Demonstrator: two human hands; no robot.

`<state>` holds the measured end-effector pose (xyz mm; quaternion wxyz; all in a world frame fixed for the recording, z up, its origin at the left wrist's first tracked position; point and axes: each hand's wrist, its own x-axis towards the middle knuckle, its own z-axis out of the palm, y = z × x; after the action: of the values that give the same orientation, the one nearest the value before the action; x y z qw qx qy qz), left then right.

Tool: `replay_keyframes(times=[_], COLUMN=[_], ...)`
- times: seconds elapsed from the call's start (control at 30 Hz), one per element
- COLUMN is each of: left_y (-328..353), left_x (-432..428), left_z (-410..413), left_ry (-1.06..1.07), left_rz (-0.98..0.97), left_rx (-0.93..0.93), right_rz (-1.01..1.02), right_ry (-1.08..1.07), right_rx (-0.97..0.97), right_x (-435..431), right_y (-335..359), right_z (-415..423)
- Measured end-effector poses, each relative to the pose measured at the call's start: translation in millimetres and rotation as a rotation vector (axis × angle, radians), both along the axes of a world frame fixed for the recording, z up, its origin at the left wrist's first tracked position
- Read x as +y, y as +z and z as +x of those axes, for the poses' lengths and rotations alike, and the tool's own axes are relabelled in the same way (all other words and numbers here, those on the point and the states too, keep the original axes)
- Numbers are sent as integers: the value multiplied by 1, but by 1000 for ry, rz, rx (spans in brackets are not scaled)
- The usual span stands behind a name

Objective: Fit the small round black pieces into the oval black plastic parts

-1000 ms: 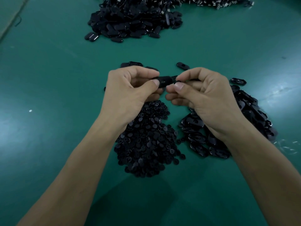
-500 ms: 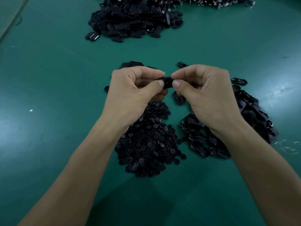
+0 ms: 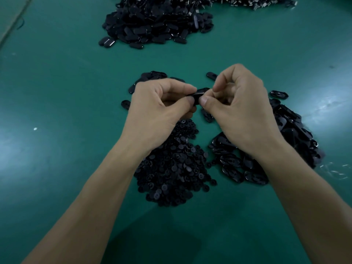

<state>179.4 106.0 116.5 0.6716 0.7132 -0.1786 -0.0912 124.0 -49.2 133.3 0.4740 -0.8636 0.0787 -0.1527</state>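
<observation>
Above the table's middle, my left hand (image 3: 160, 105) and my right hand (image 3: 238, 109) meet and both pinch one oval black plastic part (image 3: 200, 92) between thumb and fingers. Most of the part is hidden by my fingertips; whether a round piece sits in it cannot be seen. Under my left wrist lies a heap of small round black pieces (image 3: 171, 168). A heap of oval black parts (image 3: 293, 134) spreads under and right of my right hand.
A big pile of black oval parts (image 3: 156, 23) lies at the far side of the green table (image 3: 57, 92). Loose ovals lie near my hands: one (image 3: 211, 75) beyond the right fingers, a few (image 3: 152, 75) beyond the left hand, one (image 3: 125, 104) left of it.
Both hands rose slightly and closed in on the oval part. My right fingers shifted over its right end, so less of the part shows now.
</observation>
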Motion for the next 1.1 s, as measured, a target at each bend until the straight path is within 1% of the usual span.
replay_keyframes(times=[0.1, 0.27, 0.37, 0.47, 0.6, 0.7, 0.8, 0.83, 0.9, 1.0, 1.1], left_y=[-2, -2, -2, -3, -6, -5, -3, -2, -1, -1, 0], left_x=[-1, -2, -3, -3, -2, 0, 1, 2, 3, 4, 4], left_z=[0, -3, -5, -6, -4, -1, 0, 0, 1, 3, 2], left_ry=[13, 13, 50, 96, 110, 88, 22, 3, -30, -61, -59], left_rz=[66, 177, 238, 302, 367, 356, 255, 218, 165, 114, 66], left_rx=[-59, -173, -247, -306, -318, -286, -168, -121, -53, 3, 56], right_rz=[-59, -49, -51, 5, 33, 13, -67, -55, 31, 132, 164], right_ry=[3, -49, -74, -41, 47, 71, 46, 56, 87, 126, 155], right_rx=[9, 39, 31, 41, 68, 58, 48, 59, 83, 83, 77], right_x=[2, 3, 6, 8, 5, 1, -3, -5, -8, -13, -15], right_y=[3, 1, 0, 0, 1, 0, -7, -8, -11, -12, -11], right_z=[0, -1, -1, -2, -3, -3, -1, -1, 0, 0, 0])
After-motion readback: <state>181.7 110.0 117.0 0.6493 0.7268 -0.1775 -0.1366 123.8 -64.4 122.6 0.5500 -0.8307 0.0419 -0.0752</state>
